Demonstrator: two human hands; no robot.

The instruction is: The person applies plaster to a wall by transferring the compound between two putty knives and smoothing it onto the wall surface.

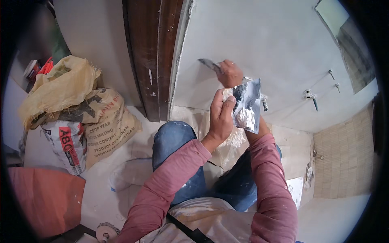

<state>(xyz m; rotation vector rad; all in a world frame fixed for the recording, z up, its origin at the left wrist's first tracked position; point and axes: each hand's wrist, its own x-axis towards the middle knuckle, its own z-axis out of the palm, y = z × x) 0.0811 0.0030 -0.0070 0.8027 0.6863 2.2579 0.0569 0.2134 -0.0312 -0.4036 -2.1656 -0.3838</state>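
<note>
My left hand (221,115) is closed on the edge of a thin metal plate (252,97), thumb on top. A lump of white putty (245,118) sits on the plate's lower part. Beyond it, my right hand (229,75) grips a putty knife (208,64), its blade pointing left close to the pale wall (251,36). Whether the blade touches the wall I cannot tell. The plate hides part of my right wrist and forearm.
A dark wooden door frame (152,52) stands left of the wall. Printed sacks (107,125) are piled on the left, behind an orange-red sheet (46,198). Pipe fittings (310,95) stick out of the wall. Crumpled plastic (227,150) lies between my knees.
</note>
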